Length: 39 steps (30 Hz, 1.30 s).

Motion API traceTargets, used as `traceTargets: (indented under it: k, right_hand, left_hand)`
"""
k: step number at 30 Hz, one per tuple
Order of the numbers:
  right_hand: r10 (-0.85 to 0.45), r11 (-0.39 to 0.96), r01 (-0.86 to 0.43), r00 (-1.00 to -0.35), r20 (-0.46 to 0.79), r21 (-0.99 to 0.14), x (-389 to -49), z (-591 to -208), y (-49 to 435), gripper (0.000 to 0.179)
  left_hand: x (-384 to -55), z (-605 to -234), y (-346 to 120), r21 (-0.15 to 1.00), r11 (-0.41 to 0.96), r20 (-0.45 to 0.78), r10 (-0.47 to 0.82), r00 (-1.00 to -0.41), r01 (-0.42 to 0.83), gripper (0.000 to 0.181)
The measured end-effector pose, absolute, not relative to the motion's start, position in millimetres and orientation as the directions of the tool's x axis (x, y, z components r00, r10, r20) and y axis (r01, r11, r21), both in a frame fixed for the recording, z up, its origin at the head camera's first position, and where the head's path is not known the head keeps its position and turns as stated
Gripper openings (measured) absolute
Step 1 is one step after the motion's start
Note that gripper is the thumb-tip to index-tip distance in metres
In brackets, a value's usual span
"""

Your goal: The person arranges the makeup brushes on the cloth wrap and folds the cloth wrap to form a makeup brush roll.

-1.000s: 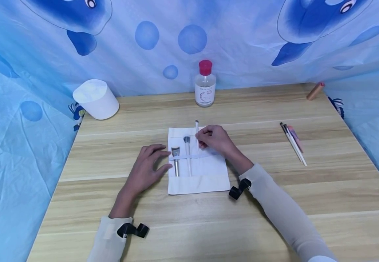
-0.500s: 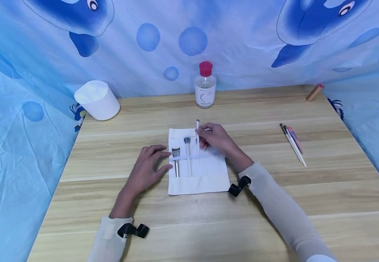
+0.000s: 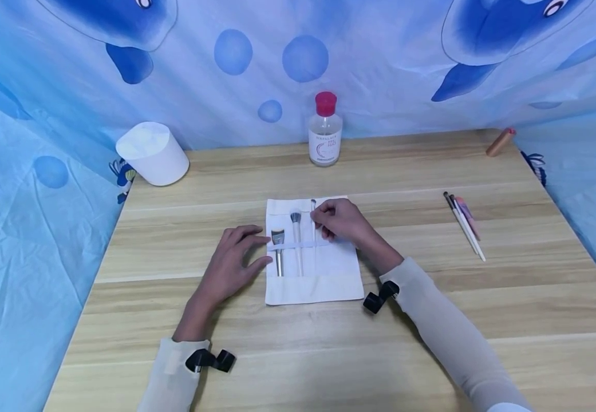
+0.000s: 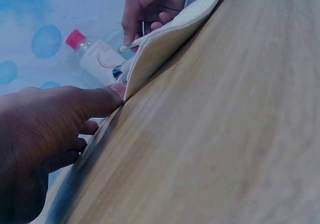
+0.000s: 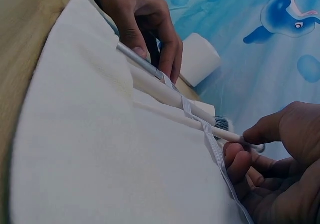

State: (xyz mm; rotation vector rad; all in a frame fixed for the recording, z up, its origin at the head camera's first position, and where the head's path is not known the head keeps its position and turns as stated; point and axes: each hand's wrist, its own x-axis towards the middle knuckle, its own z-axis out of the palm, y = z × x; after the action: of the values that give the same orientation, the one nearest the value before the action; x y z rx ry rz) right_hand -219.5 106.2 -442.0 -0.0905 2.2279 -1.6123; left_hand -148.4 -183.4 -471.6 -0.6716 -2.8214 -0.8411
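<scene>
A white cloth brush roll [image 3: 336, 286] lies on the wooden table with an elastic band across it. My right hand [image 3: 344, 220] pinches a slim white makeup brush [image 5: 227, 134] near its tip between thumb and fingers; its handle runs under the elastic into the roll's pocket. Left of it sit a fluffy makeup brush [image 3: 297, 232] and a wide flat makeup brush [image 3: 278, 237], both under the band. My left hand [image 3: 233, 260] rests at the roll's left edge, fingers relaxed and spread, the thumb [image 4: 112, 95] right at the cloth's edge.
Two slim brushes [image 3: 465, 229] and a pink-purple slim item [image 3: 468, 216] lie on the table [image 3: 406, 355] to the right. A clear red-capped bottle [image 3: 324, 143] stands at the back, a white roll [image 3: 156, 154] back left, a copper-coloured tube [image 3: 500, 143] back right.
The slim brush has slid toward me, deeper under the elastic, with my right hand lowering slightly along with it. My left hand stays at the roll's left edge.
</scene>
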Motion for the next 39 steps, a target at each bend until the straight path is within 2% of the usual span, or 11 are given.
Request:
traceTargets:
  k: [5,20,29,39]
  right_hand:
    - [-0.284,0.394,0.176,-0.910,-0.301,-0.902,-216.9,-440.1,106.2,0.020]
    - [-0.285,0.363,0.142,-0.924,-0.255,-0.921,-220.5,-444.4,102.4,0.023]
    - [-0.292,0.551,0.043,-0.926,-0.241,-0.833,-214.0,-439.8,102.2,0.025]
    - [-0.341,0.622,-0.040,-0.913,-0.225,-0.782,-207.1,-431.4,103.8,0.024]
  left_hand:
    - [-147.8,-470.2,-183.3,0.502,0.733,0.255,0.381,-0.889,0.458,0.044]
    - [-146.3,-471.6,-183.9,0.509,0.739,0.230,0.378,-0.897,0.441,0.043]
    - [-146.1,-470.4,-183.2,0.507,0.740,0.231,0.379,-0.896,0.443,0.042]
    - [-148.4,-470.0,-182.6,0.504,0.741,0.235,0.377,-0.896,0.444,0.043]
